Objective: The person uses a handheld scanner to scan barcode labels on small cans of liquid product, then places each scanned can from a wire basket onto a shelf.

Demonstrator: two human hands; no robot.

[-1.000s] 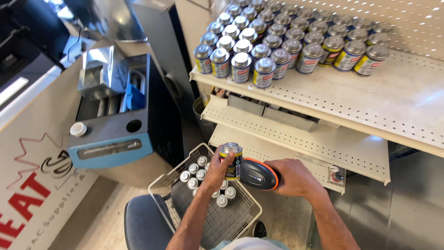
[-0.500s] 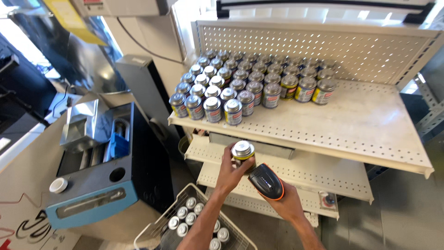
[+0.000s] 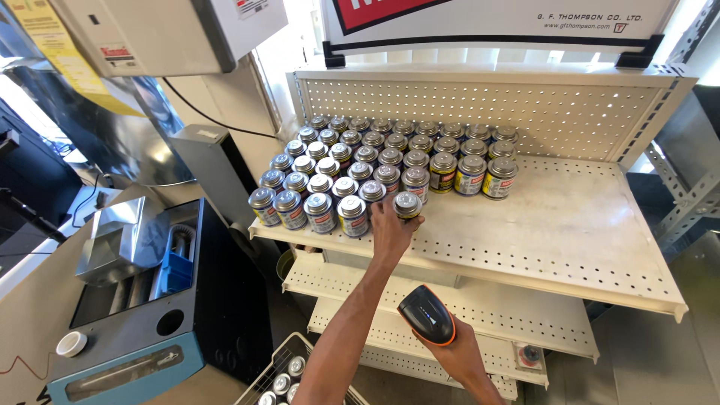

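My left hand [image 3: 391, 231] reaches up to the front of the cream perforated shelf [image 3: 570, 225] and grips a small silver-lidded can [image 3: 407, 205], set down at the right end of the front row of several matching cans [image 3: 330, 187]. Lower down, my right hand [image 3: 459, 351] holds a black and orange handheld scanner [image 3: 427, 314] in front of the lower shelves.
A wire basket [image 3: 289, 375] with more cans sits on the floor at the bottom edge. To the left stands a blue and black metal unit [image 3: 142, 330] with a white cap [image 3: 71, 343]. Pegboard backs the shelf; its right half is bare.
My left hand lifted the can from above the basket up to the shelf and set it beside the front row. The view tilted upward; the scanner hand stayed low.
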